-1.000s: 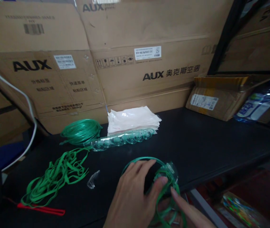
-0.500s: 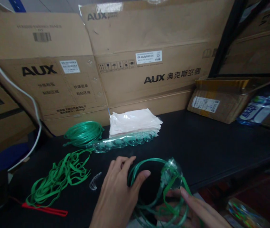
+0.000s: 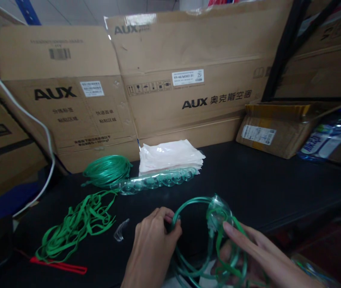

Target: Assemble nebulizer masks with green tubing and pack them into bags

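A coil of green tubing (image 3: 190, 202) with a clear green oxygen mask (image 3: 217, 212) on it is held between my two hands near the table's front edge. My left hand (image 3: 155, 240) pinches the left side of the loop between thumb and fingers. On the other side my right hand (image 3: 248, 248) grips the mask and coil, its thumb pressed near the mask's lower edge. A green elastic strap (image 3: 220, 250) hangs from the mask across the right fingers, which are partly hidden behind the tubing.
To the left lie green elastic straps (image 3: 77, 224), a red strip (image 3: 59, 266) and small clear strips (image 3: 121, 230). Behind are coiled green tubing (image 3: 107, 170), stacked clear masks (image 3: 158, 181) and white plastic bags (image 3: 170, 156). A small carton (image 3: 270, 130) and a bottle (image 3: 328, 138) stand at right.
My left hand has closed from a looser, spread grip to a pinch on the tubing loop. The right thumb has moved up onto the mask. The camera view has shifted slightly.
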`<state>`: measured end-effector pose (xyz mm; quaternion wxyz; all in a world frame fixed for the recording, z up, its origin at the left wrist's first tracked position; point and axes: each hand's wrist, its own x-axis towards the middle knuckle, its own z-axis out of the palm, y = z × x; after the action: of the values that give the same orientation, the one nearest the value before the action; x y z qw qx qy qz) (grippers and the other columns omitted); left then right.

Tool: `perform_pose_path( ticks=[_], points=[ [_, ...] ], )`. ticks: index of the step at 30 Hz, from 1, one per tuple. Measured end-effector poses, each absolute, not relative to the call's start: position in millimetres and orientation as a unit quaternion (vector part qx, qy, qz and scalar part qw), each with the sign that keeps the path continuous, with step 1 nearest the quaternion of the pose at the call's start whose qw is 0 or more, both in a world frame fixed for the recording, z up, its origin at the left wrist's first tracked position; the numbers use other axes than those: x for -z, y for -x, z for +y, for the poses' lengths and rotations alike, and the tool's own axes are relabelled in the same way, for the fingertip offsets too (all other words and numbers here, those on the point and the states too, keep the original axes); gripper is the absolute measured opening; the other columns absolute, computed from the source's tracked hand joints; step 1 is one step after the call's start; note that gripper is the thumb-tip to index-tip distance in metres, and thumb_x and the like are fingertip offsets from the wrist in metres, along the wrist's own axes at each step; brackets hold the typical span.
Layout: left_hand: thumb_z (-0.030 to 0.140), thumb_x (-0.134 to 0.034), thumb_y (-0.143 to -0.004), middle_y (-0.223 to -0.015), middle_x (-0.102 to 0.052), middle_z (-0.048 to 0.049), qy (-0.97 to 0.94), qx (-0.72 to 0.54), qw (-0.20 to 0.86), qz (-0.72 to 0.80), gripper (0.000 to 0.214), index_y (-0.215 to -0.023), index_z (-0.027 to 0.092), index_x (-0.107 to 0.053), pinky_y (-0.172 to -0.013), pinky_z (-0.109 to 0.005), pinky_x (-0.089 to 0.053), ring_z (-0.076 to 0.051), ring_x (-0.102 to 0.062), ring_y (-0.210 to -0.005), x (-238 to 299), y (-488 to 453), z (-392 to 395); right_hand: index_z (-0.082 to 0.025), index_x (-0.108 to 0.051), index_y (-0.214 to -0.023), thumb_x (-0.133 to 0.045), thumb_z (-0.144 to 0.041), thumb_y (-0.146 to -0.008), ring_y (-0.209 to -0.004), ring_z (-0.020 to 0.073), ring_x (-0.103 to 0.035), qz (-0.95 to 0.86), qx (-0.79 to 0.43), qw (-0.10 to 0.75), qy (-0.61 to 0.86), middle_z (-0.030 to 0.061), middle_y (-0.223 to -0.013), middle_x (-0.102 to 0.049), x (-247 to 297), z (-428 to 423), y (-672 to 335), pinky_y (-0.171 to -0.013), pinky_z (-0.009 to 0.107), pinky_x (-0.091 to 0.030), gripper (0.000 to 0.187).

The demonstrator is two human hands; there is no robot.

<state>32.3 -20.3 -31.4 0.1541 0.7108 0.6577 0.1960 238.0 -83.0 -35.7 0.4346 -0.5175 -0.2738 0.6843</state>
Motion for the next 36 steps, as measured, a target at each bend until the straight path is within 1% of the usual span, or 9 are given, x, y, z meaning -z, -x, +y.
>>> perform_pose_path(
  ticks=[7,9,11,15,20,25,29,32,36],
  points=[
    [0.033,-0.061,-0.093,-0.078,-0.079,0.0015,-0.687,-0.340,0.125,0.630,0.028,-0.117,0.025,-0.072,-0.065,-0.026,-0.050,-0.019,-0.076,-0.067,38,-29,-16,-0.019,-0.063,-0.085,-0.072,-0.064,-0.083,-0.059,0.0148,-0.061,-0.400,-0.618,0.470,0.487,-0.0039,-0.061,-0.057,26,-42,-230,-0.058,0.026,-0.056,0.046],
    [0.031,-0.060,-0.094,-0.073,-0.079,0.0006,-0.694,-0.333,0.115,0.628,0.026,-0.115,0.025,-0.074,-0.062,-0.026,-0.049,-0.021,-0.076,-0.067,34,-32,-14,-0.019,-0.066,-0.091,-0.075,-0.059,-0.083,-0.064,0.0155,-0.063,-0.404,-0.611,0.502,0.459,-0.0024,-0.071,-0.063,30,-31,-227,-0.062,0.029,-0.059,0.041],
    [0.030,-0.058,-0.096,-0.072,-0.079,-0.0008,-0.696,-0.329,0.122,0.627,0.023,-0.110,0.024,-0.076,-0.062,-0.026,-0.049,-0.022,-0.077,-0.069,31,-35,-12,-0.020,-0.069,-0.107,-0.078,-0.052,-0.084,-0.081,0.0195,-0.070,-0.396,-0.609,0.535,0.431,0.0021,-0.093,-0.071,32,-23,-225,-0.077,0.034,-0.062,0.040],
    [0.036,-0.053,-0.101,-0.092,-0.082,-0.0062,-0.694,-0.386,0.129,0.594,0.031,-0.123,0.020,-0.069,-0.072,-0.028,-0.054,-0.023,-0.079,-0.084,26,-43,-6,-0.018,-0.070,-0.114,-0.076,-0.045,-0.088,-0.103,0.0257,-0.073,-0.437,-0.590,0.566,0.375,0.0092,-0.116,-0.073,30,-12,-225,-0.101,0.044,-0.057,0.038],
    [0.031,-0.052,-0.102,-0.095,-0.082,-0.0076,-0.719,-0.343,0.111,0.594,0.036,-0.134,0.019,-0.063,-0.077,-0.031,-0.054,-0.026,-0.078,-0.089,29,-44,-2,-0.019,-0.066,-0.119,-0.073,-0.044,-0.091,-0.106,0.0269,-0.073,-0.502,-0.532,0.584,0.353,0.0118,-0.128,-0.070,31,-6,-231,-0.100,0.046,-0.058,0.039],
    [0.032,-0.054,-0.099,-0.086,-0.080,-0.0018,-0.698,-0.318,0.232,0.598,0.030,-0.124,0.022,-0.067,-0.070,-0.027,-0.053,-0.021,-0.077,-0.075,36,-40,-4,-0.022,-0.061,-0.130,-0.072,-0.049,-0.091,-0.108,0.0281,-0.074,-0.485,-0.576,0.552,0.358,0.0131,-0.135,-0.067,37,-11,-229,-0.101,0.048,-0.057,0.049],
    [0.033,-0.050,-0.100,-0.082,-0.079,-0.0019,-0.697,-0.337,0.276,0.569,0.027,-0.116,0.022,-0.069,-0.071,-0.026,-0.053,-0.021,-0.076,-0.076,32,-43,-4,-0.020,-0.064,-0.124,-0.074,-0.053,-0.086,-0.097,0.0275,-0.077,-0.442,-0.615,0.533,0.378,0.0132,-0.125,-0.073,37,-15,-223,-0.094,0.046,-0.061,0.051],
    [0.032,-0.051,-0.099,-0.083,-0.080,-0.0034,-0.712,-0.334,0.293,0.544,0.024,-0.106,0.021,-0.071,-0.073,-0.027,-0.053,-0.021,-0.076,-0.079,26,-49,-1,-0.019,-0.061,-0.120,-0.071,-0.056,-0.087,-0.079,0.0249,-0.079,-0.423,-0.609,0.533,0.408,0.0123,-0.118,-0.075,35,-14,-224,-0.075,0.041,-0.065,0.051],
    [0.035,-0.053,-0.097,-0.082,-0.078,-0.0028,-0.725,-0.334,0.313,0.515,0.020,-0.101,0.019,-0.066,-0.060,-0.025,-0.052,-0.018,-0.072,-0.060,20,-60,12,-0.021,-0.054,-0.124,-0.070,-0.061,-0.085,-0.065,0.0239,-0.077,-0.440,-0.548,0.539,0.464,0.0116,-0.116,-0.075,32,-11,-236,-0.052,0.036,-0.064,0.058]
  ],
)
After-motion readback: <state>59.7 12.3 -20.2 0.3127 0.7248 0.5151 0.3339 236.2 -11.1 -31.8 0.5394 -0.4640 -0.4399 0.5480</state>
